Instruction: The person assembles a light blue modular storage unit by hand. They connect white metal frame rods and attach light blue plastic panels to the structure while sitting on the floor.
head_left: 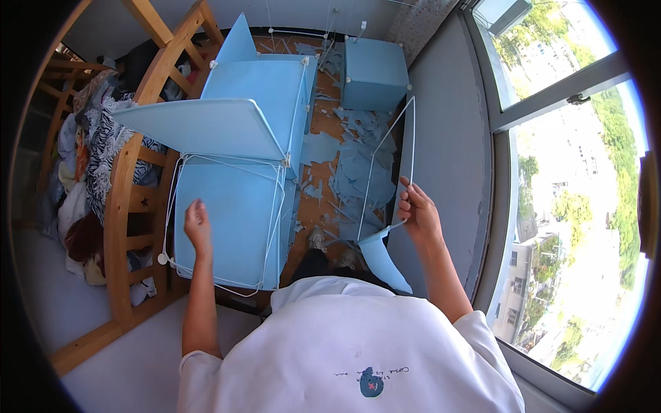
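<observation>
Right grip (418, 212) is clamped on a white wire frame (412, 138), between the blue cabinet (231, 220) and the grey wall (451, 158); a curved blue sheet (383, 263) hangs at its lower end. Left grip (198, 224), half curled, is over the cabinet; whether its fingers meet, I cannot tell.

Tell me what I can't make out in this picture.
All in the head view:
- Narrow white wire frame, the part inside the right hand: covered by its grip.
- Left hand, fine detail: blurred.
- Orange-brown floor, beneath torn pale-blue sheets: covered.
- Black trousers: mostly hidden by the white fabric T-shirt.
</observation>
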`<action>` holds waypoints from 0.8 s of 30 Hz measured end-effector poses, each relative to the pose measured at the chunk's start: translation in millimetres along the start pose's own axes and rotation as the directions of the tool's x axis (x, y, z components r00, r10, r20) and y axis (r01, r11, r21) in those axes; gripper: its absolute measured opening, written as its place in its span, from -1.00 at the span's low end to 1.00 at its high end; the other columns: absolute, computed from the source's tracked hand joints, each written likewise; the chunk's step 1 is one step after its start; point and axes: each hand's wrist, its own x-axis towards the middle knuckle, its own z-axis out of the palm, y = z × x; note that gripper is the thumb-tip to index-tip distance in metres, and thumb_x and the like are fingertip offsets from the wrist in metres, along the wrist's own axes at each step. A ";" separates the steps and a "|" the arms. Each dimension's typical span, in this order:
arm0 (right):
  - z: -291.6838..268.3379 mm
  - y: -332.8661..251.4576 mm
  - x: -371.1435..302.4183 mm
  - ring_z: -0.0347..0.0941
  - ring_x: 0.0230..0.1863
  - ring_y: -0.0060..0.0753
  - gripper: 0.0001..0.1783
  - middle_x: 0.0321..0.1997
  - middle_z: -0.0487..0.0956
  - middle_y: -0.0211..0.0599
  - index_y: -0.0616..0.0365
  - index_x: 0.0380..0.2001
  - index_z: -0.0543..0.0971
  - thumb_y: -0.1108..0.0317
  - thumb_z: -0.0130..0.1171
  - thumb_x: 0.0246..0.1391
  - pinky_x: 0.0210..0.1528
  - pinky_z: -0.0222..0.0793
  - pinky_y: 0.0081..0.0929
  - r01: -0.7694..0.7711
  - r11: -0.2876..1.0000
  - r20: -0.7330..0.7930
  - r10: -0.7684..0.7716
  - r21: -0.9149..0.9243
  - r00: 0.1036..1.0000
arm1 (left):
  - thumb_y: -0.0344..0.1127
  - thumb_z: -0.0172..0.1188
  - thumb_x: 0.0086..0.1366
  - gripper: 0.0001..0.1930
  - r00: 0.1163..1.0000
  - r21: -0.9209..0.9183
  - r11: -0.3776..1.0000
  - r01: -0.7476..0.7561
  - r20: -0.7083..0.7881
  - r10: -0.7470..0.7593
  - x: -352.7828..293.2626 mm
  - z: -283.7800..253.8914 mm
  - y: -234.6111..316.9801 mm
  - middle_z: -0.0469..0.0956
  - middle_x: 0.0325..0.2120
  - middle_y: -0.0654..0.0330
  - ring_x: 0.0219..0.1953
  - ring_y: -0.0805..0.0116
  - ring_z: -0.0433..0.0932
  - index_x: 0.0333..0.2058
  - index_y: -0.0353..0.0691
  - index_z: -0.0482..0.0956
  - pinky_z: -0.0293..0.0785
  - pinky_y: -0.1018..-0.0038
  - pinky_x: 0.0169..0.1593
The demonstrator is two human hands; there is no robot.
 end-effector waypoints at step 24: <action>-8.9 78.3 -30.5 0.49 -0.50 -0.10 -0.77 -0.48 0.52 -0.12 0.18 -0.58 0.39 0.27 0.17 -0.14 -0.56 0.34 -0.26 0.361 -0.063 0.357 -0.377 -0.931 0.855 | -0.18 -0.16 0.36 -0.74 0.678 -0.603 0.541 0.587 0.731 0.079 -137.0 191.3 247.2 0.10 -0.74 0.42 -0.73 0.68 0.04 -0.35 -0.23 0.40 0.01 0.70 -0.67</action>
